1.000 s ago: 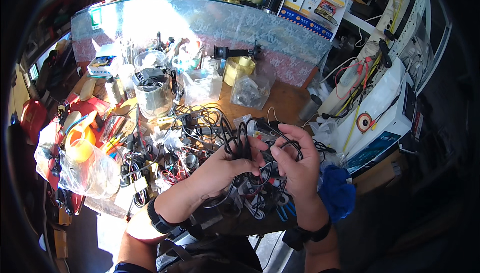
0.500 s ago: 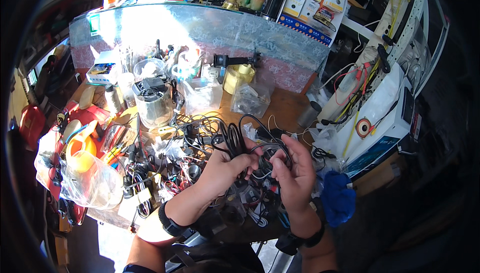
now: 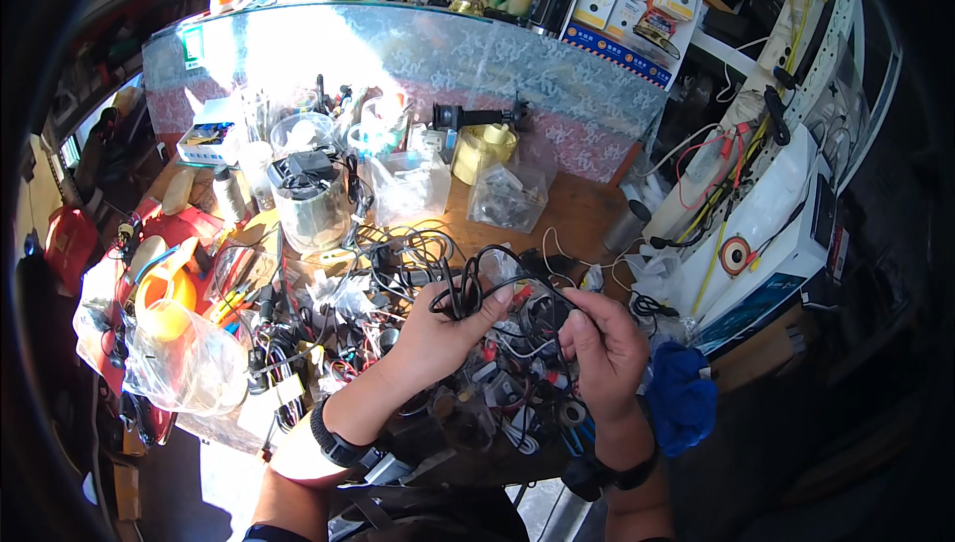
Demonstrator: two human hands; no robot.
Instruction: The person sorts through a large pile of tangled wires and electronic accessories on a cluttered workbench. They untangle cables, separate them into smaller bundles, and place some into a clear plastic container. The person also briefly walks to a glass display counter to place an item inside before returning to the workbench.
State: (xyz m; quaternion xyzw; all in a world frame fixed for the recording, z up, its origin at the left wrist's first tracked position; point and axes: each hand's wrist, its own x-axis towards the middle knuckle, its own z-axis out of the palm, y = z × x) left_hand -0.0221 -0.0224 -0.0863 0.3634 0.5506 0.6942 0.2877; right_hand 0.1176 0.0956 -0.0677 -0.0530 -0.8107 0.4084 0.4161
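Wooden and cluttered, the surface (image 3: 587,212) lies below a black cable (image 3: 464,293): the left hand (image 3: 440,338) grips its gathered loops, the right hand (image 3: 609,348), nearly closed, pinches another stretch. Part is looped; the span from hand to hand is uncoiled.

Shows black on the looped cable (image 3: 464,290), blue on the cloth (image 3: 682,401), orange on the container (image 3: 165,295), brown on the surface (image 3: 579,212), whitish squiggles across the blue-grey and pink panel (image 3: 448,67).
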